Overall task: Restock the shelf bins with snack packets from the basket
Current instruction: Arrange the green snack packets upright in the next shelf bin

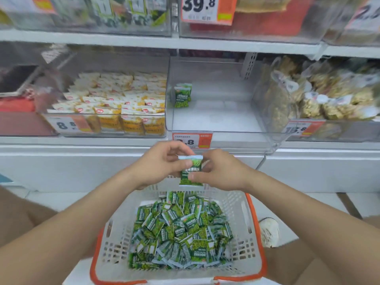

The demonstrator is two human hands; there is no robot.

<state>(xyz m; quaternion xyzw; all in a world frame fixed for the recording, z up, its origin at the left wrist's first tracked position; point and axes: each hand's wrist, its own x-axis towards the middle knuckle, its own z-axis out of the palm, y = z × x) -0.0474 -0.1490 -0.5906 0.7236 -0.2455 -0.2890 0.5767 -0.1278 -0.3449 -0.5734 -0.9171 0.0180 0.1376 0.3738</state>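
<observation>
Both hands, left hand (162, 161) and right hand (218, 171), pinch an upright green snack packet (190, 171) at frame centre; the near-empty clear bin (216, 124) lies directly above it.

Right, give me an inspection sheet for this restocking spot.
Surface: white shelf, no spills seen.
Job's things: basket heaped with green packets; one held packet above it; middle bin almost bare, a few stocked packets at back left.
Clutter: nothing seen.
Hands: left hand and right hand both pinch the held packet.
Cables: nothing seen.
Surroundings: yellow packets to the left, bagged snacks to the right, price tag, white shoe.
</observation>
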